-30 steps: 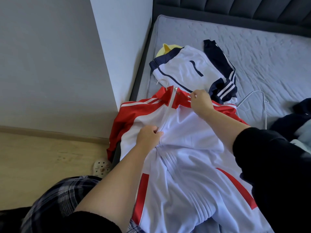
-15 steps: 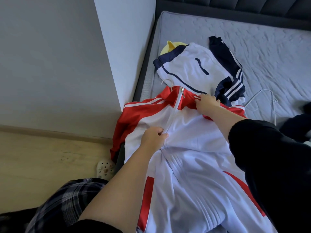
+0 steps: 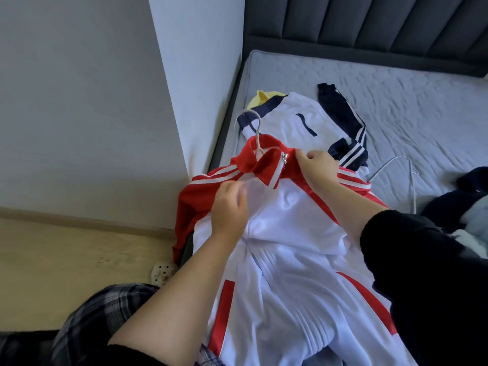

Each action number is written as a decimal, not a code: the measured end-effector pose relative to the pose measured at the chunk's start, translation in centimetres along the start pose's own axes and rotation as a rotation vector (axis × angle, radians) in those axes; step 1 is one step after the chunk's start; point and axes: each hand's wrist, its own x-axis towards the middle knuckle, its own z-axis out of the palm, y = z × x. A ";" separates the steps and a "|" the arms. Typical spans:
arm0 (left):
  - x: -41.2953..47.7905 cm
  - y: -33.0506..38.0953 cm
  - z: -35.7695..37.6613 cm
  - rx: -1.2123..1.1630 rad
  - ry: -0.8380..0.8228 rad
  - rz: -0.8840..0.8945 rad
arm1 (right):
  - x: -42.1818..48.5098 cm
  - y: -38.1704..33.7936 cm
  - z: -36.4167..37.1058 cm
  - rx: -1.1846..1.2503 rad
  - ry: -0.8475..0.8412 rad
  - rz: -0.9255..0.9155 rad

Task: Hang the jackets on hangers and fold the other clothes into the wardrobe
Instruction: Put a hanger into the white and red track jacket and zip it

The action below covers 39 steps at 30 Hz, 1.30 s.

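Observation:
A red and white zip jacket (image 3: 287,273) lies front up across the near edge of the bed. A white wire hanger hook (image 3: 254,128) sticks out of its red collar. My right hand (image 3: 318,167) pinches the right side of the collar beside the zip pull. My left hand (image 3: 231,210) grips the white chest fabric just left of the zip. Behind it lies a white and navy jacket (image 3: 303,125), with something yellow (image 3: 260,100) under its far edge.
A second white wire hanger (image 3: 406,178) lies on the grey mattress (image 3: 396,101) to the right, next to a dark heap of clothes (image 3: 464,204). A white wall corner (image 3: 195,88) stands at left. A perforated clog (image 3: 161,270) sits on the wood floor.
The hanger hook now shows above the red collar; it was hidden before. The collar's left flap has folded over. My left hand has slid up the chest towards the collar.

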 end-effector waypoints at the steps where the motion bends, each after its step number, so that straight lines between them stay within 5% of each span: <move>1: 0.7 0.3 -0.8 0.068 0.097 0.092 | -0.5 -0.3 -0.6 0.025 0.038 -0.023; 3: 2.0 1.1 -2.8 0.224 0.204 0.222 | -1.6 -1.2 -1.8 0.069 0.088 -0.043; 5: 3.1 1.7 -4.7 0.316 0.143 0.287 | -2.6 -2.8 -3.0 0.128 0.112 -0.047; 9: 3.7 3.9 -9.2 0.316 0.002 0.230 | -4.1 -6.5 -4.7 0.190 0.142 -0.082; 16: 4.8 8.5 -21.2 0.545 0.181 0.122 | -6.1 -17.3 -8.4 0.273 0.144 -0.159; 22: 5.3 14.5 -32.8 0.221 0.267 0.010 | -8.3 -27.0 -11.9 0.410 0.131 -0.290; 30: 3.1 19.6 -47.3 0.354 0.355 -0.023 | -13.8 -39.8 -15.7 0.596 0.083 -0.451; 35: 1.1 21.7 -55.1 0.655 0.388 -0.119 | -17.6 -46.8 -16.7 0.684 0.110 -0.559; 39: 0.0 21.3 -59.5 0.342 0.504 -0.151 | -19.5 -51.2 -16.1 0.738 0.120 -0.696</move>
